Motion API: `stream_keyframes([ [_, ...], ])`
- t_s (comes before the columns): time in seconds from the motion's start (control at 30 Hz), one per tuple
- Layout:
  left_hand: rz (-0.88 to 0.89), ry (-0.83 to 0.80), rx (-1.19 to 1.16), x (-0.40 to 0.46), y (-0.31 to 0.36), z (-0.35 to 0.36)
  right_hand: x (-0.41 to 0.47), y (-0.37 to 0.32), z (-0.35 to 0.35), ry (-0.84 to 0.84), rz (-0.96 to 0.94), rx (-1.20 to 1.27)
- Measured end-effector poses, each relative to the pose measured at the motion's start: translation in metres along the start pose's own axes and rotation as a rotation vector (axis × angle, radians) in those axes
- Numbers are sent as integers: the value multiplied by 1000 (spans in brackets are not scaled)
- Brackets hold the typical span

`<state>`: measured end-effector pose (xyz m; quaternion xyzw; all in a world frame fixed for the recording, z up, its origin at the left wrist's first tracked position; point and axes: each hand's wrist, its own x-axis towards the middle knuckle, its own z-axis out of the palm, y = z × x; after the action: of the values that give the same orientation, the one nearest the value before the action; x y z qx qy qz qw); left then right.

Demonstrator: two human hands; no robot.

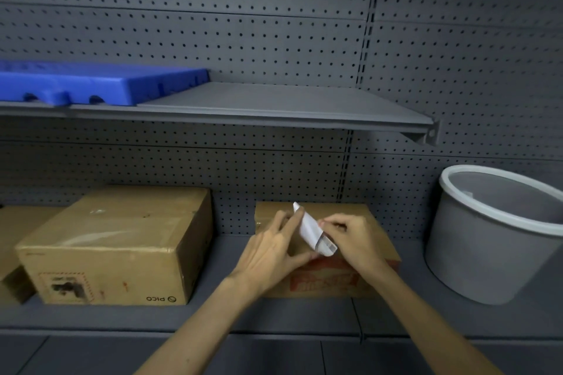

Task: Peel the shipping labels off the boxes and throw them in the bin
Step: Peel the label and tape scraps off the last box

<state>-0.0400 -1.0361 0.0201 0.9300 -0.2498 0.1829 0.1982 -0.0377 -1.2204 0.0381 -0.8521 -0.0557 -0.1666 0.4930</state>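
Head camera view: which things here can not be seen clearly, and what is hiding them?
- Top of the small box: mostly covered by the left hand, right hand and white label.
- Label print: turned away, curled.
- Bin contents: hidden by its wall; right side cut off.
- Far-left box: cut by the frame edge.
- Big box sticker: too blurred to read.

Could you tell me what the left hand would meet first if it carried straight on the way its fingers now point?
Probably the white label: the left hand points up and right, its fingertips already beside the lifted sheet. Behind that lies the box top, though depth is hard to judge.
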Motion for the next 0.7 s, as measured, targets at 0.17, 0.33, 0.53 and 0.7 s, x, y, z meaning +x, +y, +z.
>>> stream_keyframes([
  [0.17,-45,0,-62,0,-3,1,-5,-3,8,-116,-41,74],
  [0.33,-56,21,-196,-5,-13,2,-8,-8,-4,-115,-37,-7],
  [0.53,-98,106,-274,-3,-15,0,-14,-10,3,-110,-38,-53],
  [0.7,-51,94,-226,-7,-14,0,-16,-7,18,-257,-11,90],
])
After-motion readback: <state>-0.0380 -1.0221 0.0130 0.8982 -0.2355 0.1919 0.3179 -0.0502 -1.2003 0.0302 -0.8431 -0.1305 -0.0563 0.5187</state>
